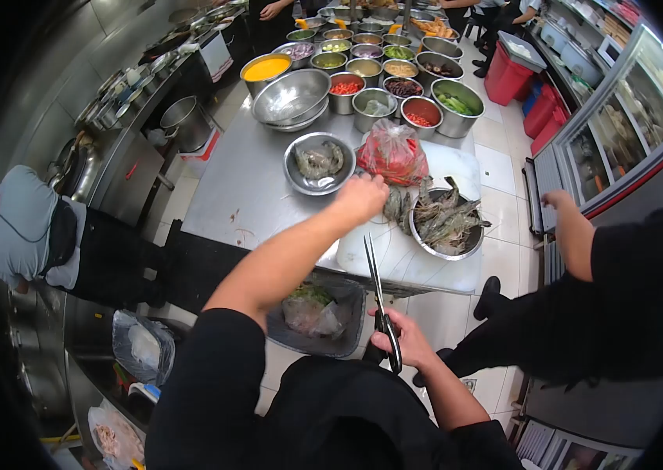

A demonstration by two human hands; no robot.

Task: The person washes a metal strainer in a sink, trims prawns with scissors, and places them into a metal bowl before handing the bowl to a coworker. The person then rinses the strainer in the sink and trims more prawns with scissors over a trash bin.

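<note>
My right hand (pixel 406 338) grips the black handles of a pair of scissors (pixel 378 294), its long blades slightly parted and pointing up toward the table edge. Over the white cutting board (pixel 355 254), my left hand (pixel 361 197) has its fingers curled; whatever lies between them is hidden. Just beyond it sits a steel bowl (pixel 292 176) with some raw prawns (pixel 320 160) inside. Right of my left hand, a few loose prawns (pixel 396 205) lie on the board. Another steel bowl (pixel 457 254) is heaped with whole prawns (pixel 449 215).
Behind the bowls stands a plastic bag with red contents (pixel 394 153). Several steel pots of cut ingredients (pixel 367 70) fill the table's far end. Below the table edge is a lined bin (pixel 316 345). One person (pixel 629 290) is close on the right, another (pixel 42 227) bends at left.
</note>
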